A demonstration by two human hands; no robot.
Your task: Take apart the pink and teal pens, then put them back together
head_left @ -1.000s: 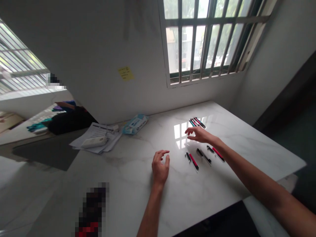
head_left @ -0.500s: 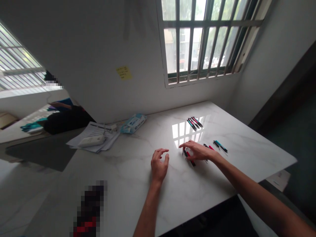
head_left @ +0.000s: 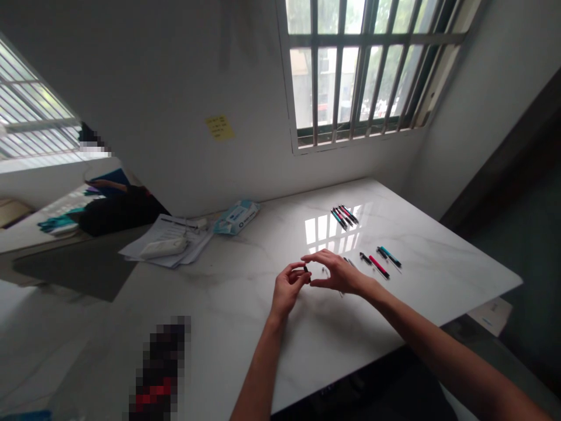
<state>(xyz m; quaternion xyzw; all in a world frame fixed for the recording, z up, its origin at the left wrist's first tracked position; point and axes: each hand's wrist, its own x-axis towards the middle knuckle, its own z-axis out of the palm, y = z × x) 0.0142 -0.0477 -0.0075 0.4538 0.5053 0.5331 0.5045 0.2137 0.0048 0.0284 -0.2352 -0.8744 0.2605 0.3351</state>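
A short black pen part (head_left: 307, 273) stands between the fingertips of my left hand (head_left: 287, 292), which is closed on it. My right hand (head_left: 337, 273) is just to the right, thumb and index finger spread around the part; whether the thumb tip touches it is unclear. Small pen pieces (head_left: 323, 270) lie on the table beneath my right hand and are partly hidden by it. Farther right are a red pen barrel (head_left: 379, 266) and a black pen part (head_left: 365, 258), then a teal pen barrel (head_left: 391, 256) with another black part and a thin refill.
Several pens (head_left: 345, 217) lie side by side farther back on the white marbled table (head_left: 210, 327). A blue wipes pack (head_left: 237, 217) and papers (head_left: 164, 234) with a white device (head_left: 163, 248) are at the back left. Another person's dark sleeve (head_left: 118, 213) shows at far left.
My right hand has moved left towards my left hand. My left hand has closed on a black pen part. The red barrel at far right is now uncovered.
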